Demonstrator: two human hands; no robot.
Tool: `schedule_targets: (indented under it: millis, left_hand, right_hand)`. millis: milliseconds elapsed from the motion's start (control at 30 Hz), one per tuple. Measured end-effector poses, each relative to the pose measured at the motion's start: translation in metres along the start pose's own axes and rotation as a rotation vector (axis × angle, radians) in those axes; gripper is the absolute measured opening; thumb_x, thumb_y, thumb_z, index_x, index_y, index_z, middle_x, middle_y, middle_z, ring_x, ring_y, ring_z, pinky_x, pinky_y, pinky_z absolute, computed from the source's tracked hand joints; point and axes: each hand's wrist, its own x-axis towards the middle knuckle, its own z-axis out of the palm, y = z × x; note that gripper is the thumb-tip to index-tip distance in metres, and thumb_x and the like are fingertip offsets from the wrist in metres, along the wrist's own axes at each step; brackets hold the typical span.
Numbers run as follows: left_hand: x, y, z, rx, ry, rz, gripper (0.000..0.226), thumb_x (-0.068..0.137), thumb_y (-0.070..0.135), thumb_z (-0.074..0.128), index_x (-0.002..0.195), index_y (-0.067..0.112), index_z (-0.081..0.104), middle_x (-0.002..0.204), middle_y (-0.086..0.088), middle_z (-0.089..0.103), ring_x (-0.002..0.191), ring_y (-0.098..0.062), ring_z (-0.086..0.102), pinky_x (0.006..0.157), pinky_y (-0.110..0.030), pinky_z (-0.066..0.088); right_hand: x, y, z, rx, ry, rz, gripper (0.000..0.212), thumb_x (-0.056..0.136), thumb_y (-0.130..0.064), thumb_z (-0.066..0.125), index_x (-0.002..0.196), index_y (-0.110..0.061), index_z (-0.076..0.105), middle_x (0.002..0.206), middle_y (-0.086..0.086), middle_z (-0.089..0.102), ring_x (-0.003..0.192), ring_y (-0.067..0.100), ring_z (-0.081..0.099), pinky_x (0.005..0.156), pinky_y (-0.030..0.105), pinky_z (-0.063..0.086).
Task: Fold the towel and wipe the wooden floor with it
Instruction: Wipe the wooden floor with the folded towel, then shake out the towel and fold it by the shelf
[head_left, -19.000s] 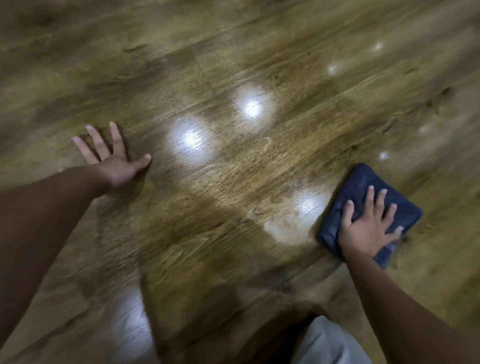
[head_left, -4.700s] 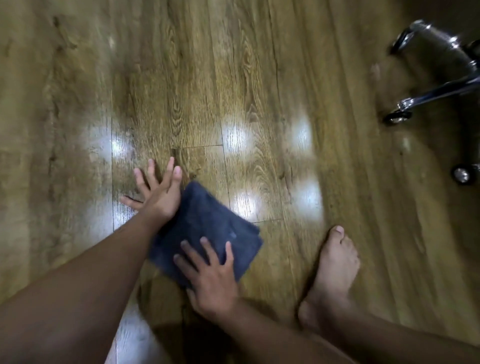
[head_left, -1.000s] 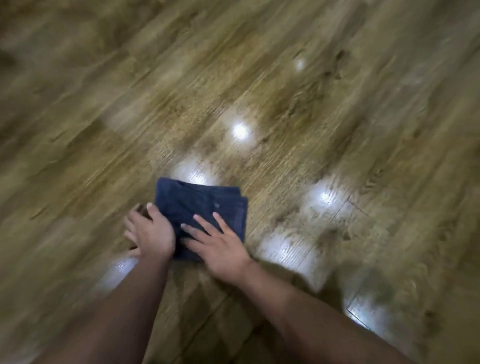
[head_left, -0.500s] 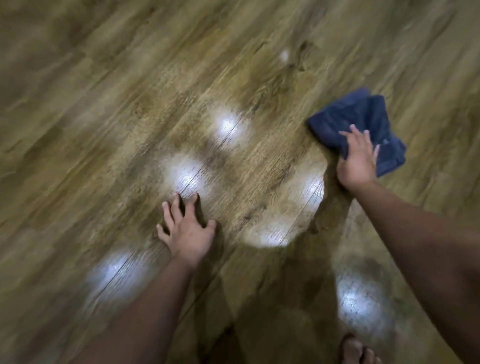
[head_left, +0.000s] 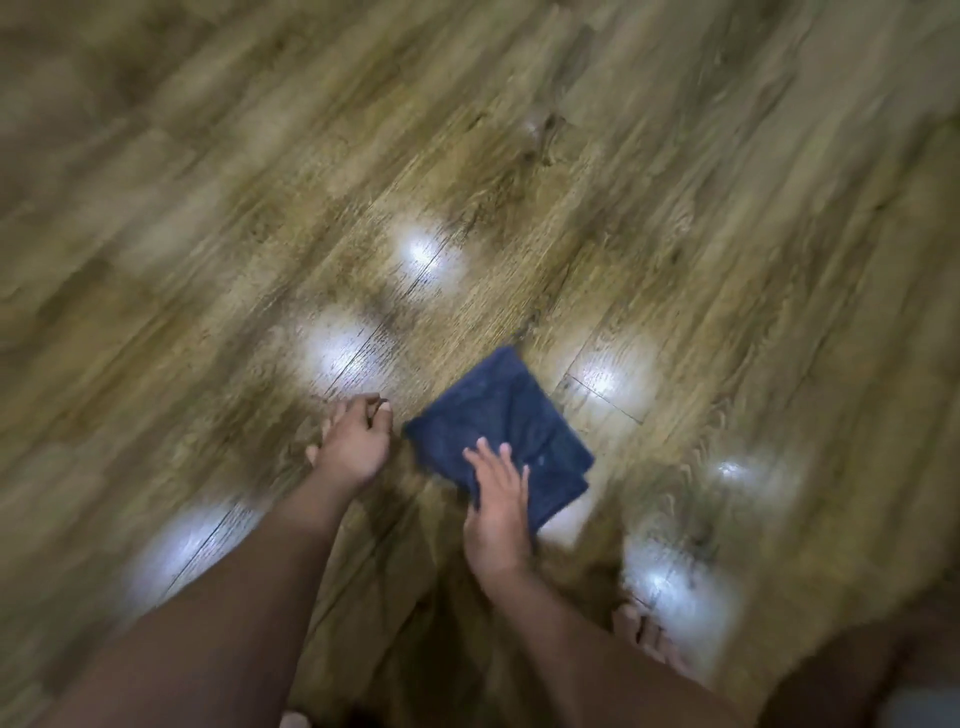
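One dark blue towel (head_left: 498, 434) lies folded into a flat, roughly square pad of soft, nappy cloth on the wooden floor (head_left: 675, 208), in the lower middle of the view, one corner pointing away from the person. Two bare hands are in view. The right hand (head_left: 498, 506) presses flat on the towel's near corner, fingers straight and slightly spread. The left hand (head_left: 353, 444) rests on the bare planks just beside the towel's left corner, apart from it, its fingertips bent down against the wood. The floor is glossy brown laminate with streaky grain and several bright light reflections. One bare foot (head_left: 649, 642) stands near the lower right.
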Motion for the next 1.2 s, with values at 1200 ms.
schedule_targets:
  millis: [1200]
  left_hand:
    - [-0.588, 0.493, -0.767, -0.326, 0.307, 0.902, 0.027, 0.08, -0.01, 0.055, 0.08, 0.01, 0.074, 0.073, -0.002, 0.069, 0.071, -0.014, 0.058, 0.068, -0.028, 0.045]
  right_hand:
    - [-0.201, -0.693, -0.787, 0.613, -0.184, -0.569, 0.029, 0.095, -0.001, 0.054, 0.122, -0.008, 0.06, 0.119, 0.013, 0.069, 0.105, 0.015, 0.062, 0.1, 0.035, 0.048]
